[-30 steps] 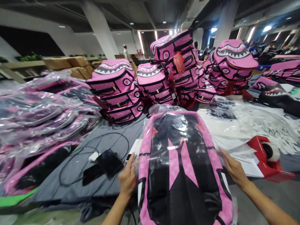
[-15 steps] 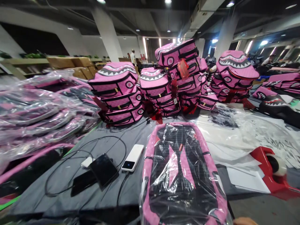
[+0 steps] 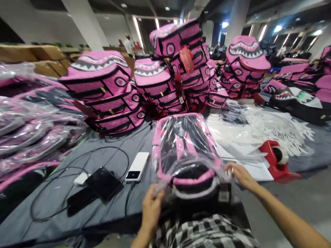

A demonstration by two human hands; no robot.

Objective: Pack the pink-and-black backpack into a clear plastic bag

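A pink and black backpack lies at the table's front edge inside a clear plastic bag. The bag's open mouth faces me, and the backpack's near end shows through it. At the left of that mouth my left hand is closed on the plastic. My right hand pinches the bag's right side, its fingers slightly blurred. Near my right hand, a dark tag with a white label hangs by the backpack's near end.
Stacked pink shark-mouth backpacks stand behind. Plastic-wrapped ones pile up at left. On the grey table lie a white power bank, a black phone-like device and cables. A red tape dispenser sits at right beside white printed bags.
Both hands have come into view, gripping the bag's near edge. The view has tilted down and shifted, and the backpack's near end and a checked garment now show.
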